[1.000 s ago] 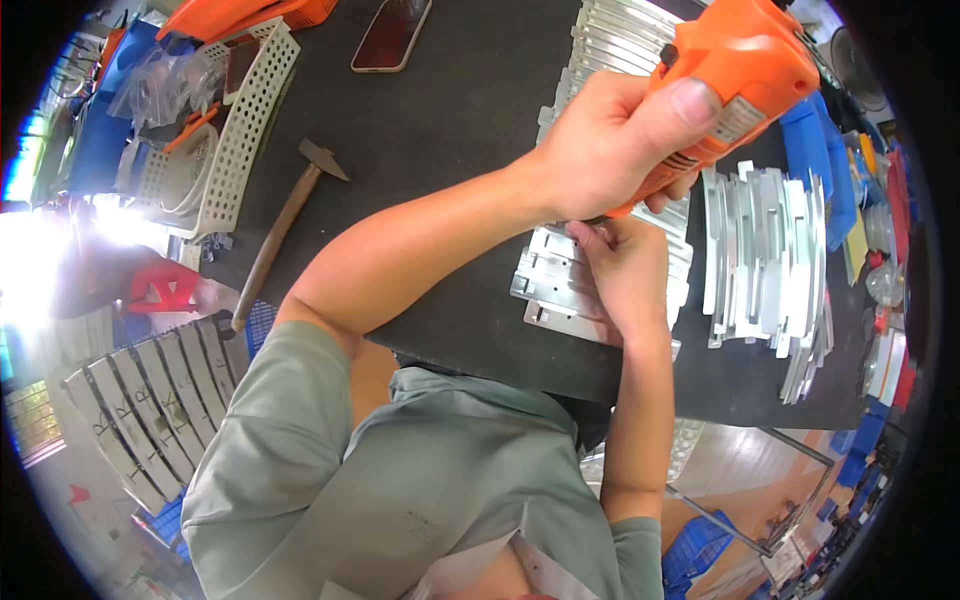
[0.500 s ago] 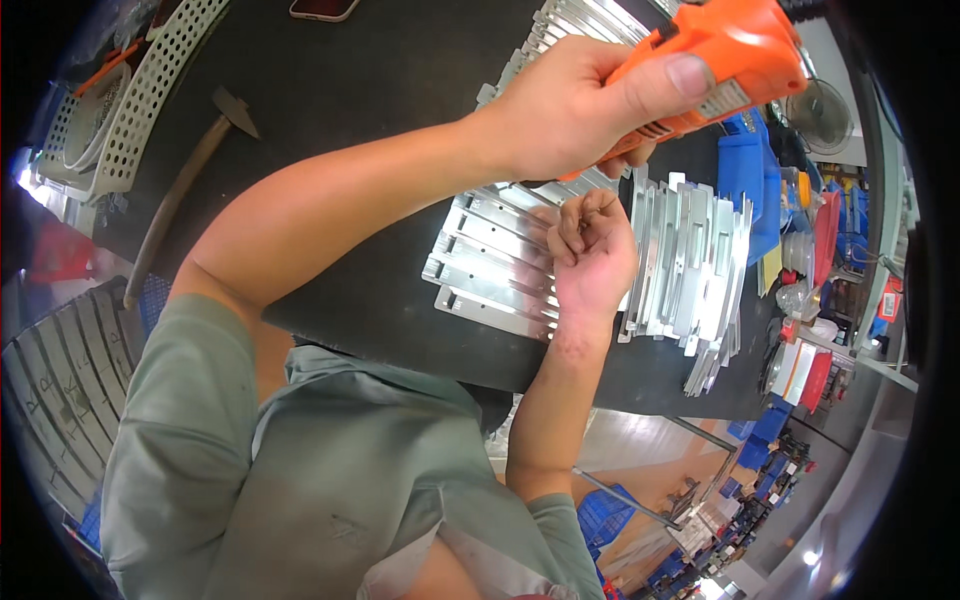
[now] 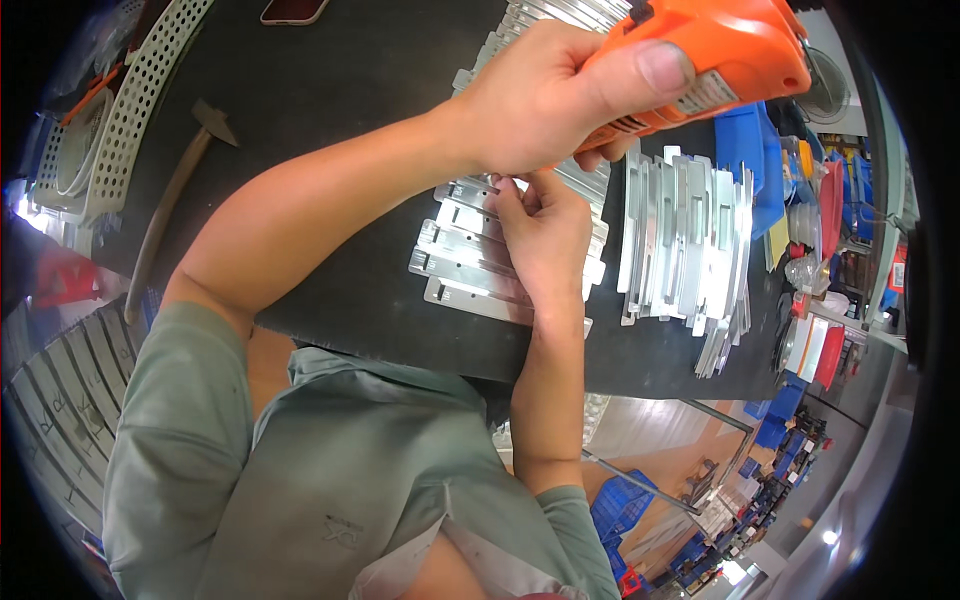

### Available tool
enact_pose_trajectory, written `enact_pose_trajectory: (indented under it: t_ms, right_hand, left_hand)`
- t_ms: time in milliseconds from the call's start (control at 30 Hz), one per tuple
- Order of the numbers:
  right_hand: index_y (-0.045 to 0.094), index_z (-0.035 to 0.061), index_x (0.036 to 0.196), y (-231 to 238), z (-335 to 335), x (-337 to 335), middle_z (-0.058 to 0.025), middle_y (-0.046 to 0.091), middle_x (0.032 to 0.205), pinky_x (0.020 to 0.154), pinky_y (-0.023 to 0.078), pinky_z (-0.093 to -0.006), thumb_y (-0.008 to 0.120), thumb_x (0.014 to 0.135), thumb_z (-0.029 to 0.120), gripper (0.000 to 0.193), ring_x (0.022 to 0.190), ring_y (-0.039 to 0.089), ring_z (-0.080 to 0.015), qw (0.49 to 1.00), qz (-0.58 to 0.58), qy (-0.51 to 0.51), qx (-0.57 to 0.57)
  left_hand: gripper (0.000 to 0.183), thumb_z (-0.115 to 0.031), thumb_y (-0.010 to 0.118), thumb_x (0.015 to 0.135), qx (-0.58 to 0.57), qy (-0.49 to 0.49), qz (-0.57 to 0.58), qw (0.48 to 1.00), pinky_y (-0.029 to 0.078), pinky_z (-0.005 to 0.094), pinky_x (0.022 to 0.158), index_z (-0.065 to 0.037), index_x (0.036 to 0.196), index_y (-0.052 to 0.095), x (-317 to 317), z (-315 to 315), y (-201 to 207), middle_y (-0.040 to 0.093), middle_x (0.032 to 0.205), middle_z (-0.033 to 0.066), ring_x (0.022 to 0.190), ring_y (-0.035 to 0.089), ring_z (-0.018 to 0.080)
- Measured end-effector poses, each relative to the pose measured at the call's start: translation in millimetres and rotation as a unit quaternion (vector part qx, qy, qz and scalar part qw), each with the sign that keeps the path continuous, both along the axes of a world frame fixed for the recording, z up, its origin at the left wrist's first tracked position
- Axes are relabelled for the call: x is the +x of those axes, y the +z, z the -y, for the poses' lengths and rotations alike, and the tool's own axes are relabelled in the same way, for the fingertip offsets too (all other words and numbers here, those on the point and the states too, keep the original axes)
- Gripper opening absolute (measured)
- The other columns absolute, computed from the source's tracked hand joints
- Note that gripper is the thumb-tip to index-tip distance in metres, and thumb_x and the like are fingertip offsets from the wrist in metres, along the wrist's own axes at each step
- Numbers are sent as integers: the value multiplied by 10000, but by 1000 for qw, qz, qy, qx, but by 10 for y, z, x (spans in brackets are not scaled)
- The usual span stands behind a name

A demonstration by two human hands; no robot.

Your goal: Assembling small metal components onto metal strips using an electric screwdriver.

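Orange power tool [image 3: 735,45] is sitting at the upper right of the frame; your left hand [image 3: 555,100] is gripping it, thumb on top. Below that, your right hand [image 3: 548,230] is reaching over the row of metal strips [image 3: 470,247] mid-frame, fingers curling in; can't tell if they're gripping anything. Second strip stack [image 3: 690,240] is lying right of it. Hammer [image 3: 172,195] is lying left, phone [image 3: 293,10] top left.

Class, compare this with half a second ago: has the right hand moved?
Yes. Judged against the stack of metal strips at picture right, the right hand has moved left, away from it.
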State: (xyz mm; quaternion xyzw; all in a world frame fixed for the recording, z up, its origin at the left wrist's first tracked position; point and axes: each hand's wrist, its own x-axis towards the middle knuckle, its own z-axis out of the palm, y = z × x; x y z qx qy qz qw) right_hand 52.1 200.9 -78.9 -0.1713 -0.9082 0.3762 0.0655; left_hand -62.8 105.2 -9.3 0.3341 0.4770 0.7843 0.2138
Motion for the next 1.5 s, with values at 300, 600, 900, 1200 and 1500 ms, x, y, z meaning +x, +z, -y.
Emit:
enact_pose_trajectory:
  t_ms: [300,600,900,1200,1500]
  right_hand:
    - [771,24,1034,34,15,-108,-52,660,616,544,402,-290,783,895,180,210,529,523,-77,999,-12,36,16]
    - [700,16,942,121,1,-253,-55,681,724,594,492,-313,658,928,157,148,564,613,-156,983,-74,-76,-148]
    - [559,29,832,145,-260,-153,34,424,636,466,248,-233,488,897,43,97,512,275,-49,794,-81,-52,-600]
    - [751,44,1008,-5,-45,-191,-90,638,645,583,461,-335,652,881,133,184,560,582,-168,993,-49,-12,-109]
    - [759,92,978,28,28,-224,-178,730,809,757,536,-481,645,898,195,173,803,706,-394,999,-23,18,45]
  left_hand:
    - [696,-678,526,991,47,-63,-8,997,414,260,509,3,956,668,-115,58,-34,600,694,46,558,526,93]
    - [574,-574,571,1022,93,-17,71,993,400,246,524,-7,975,653,-260,36,103,567,711,19,577,500,76]
    - [573,-571,582,1016,49,-29,31,998,394,237,519,-7,957,662,-230,51,64,558,701,7,573,494,73]
    - [653,-637,551,995,12,-19,13,1000,421,257,521,6,979,663,-212,74,51,598,711,44,575,540,106]
    - [792,-771,479,948,-19,-1,-32,999,444,267,525,1,971,659,-208,126,83,614,712,66,578,570,128]
